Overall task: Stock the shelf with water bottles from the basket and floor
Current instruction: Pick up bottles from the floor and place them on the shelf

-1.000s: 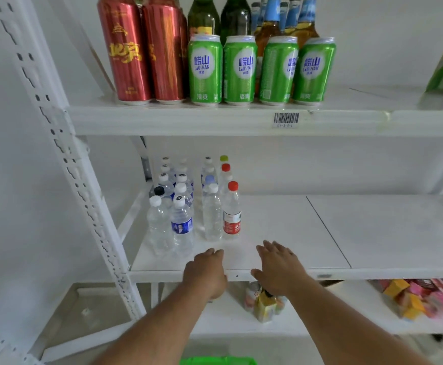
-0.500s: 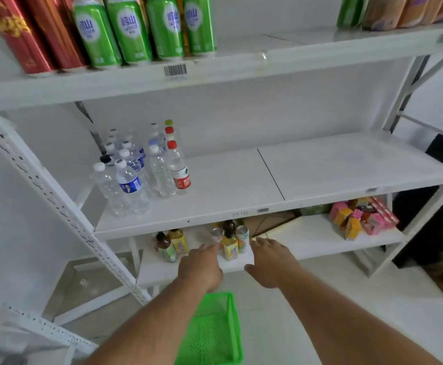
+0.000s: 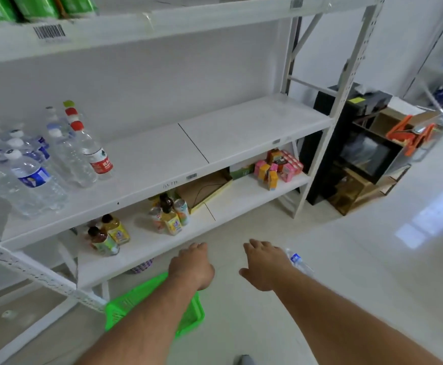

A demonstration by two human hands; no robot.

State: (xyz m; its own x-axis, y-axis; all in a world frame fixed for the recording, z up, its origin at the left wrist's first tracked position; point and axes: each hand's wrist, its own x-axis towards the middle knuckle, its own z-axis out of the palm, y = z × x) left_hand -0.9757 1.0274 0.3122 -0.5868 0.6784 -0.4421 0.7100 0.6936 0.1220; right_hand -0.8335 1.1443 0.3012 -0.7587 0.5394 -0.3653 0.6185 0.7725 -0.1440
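Several clear water bottles stand grouped at the left end of the white middle shelf; one has a red cap and red label. A green plastic basket sits on the floor under my left forearm, its inside mostly hidden. One water bottle with a blue label lies on the floor just right of my right hand. My left hand hangs over the basket's far edge. Both hands are held out, fingers relaxed, holding nothing.
Juice bottles and cans and pink snack boxes fill the bottom shelf. Green cans stand on the top shelf. A black cabinet with orange items stands right of the shelf post. White tiled floor spreads to the right.
My view has swung right and down. Both hands have dropped from the middle shelf's edge to floor level, and the green basket and a bottle on the floor have come into sight.
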